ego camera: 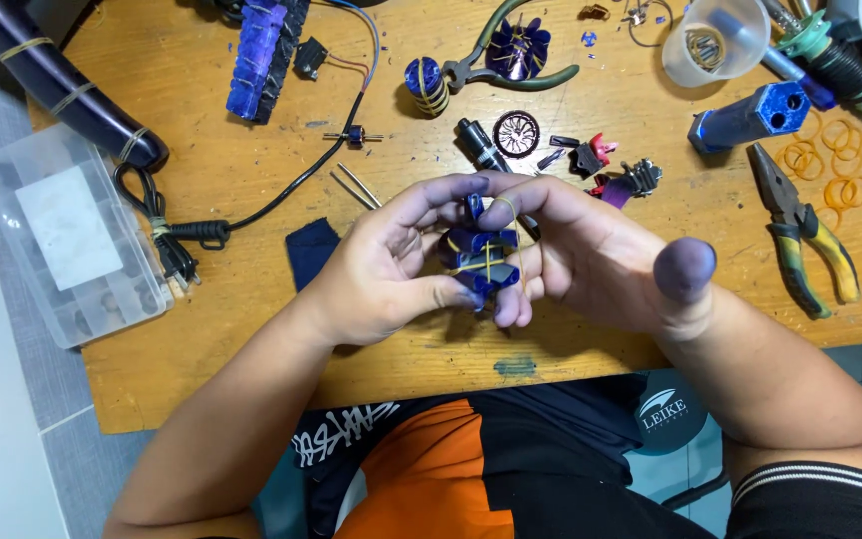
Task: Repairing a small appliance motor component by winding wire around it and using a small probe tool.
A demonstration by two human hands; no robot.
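Note:
My left hand [383,269] and my right hand [591,262] meet over the front middle of a wooden table [202,170]. Between them they hold a small dark blue bundle [481,258] of plastic pieces bound with yellow rubber bands. My left thumb and fingers pinch its left side. My right index finger hooks a yellow band over its top. Both hands' fingertips are stained dark blue, and my right thumb sticks up free.
Pliers with yellow and green handles [805,235] lie at the right near loose orange rubber bands [830,170]. Green-handled pliers [511,60], a blue block [750,117], a clear cup [715,40], a black cable [281,190] and small parts lie behind. A clear plastic box [67,235] overhangs the left edge.

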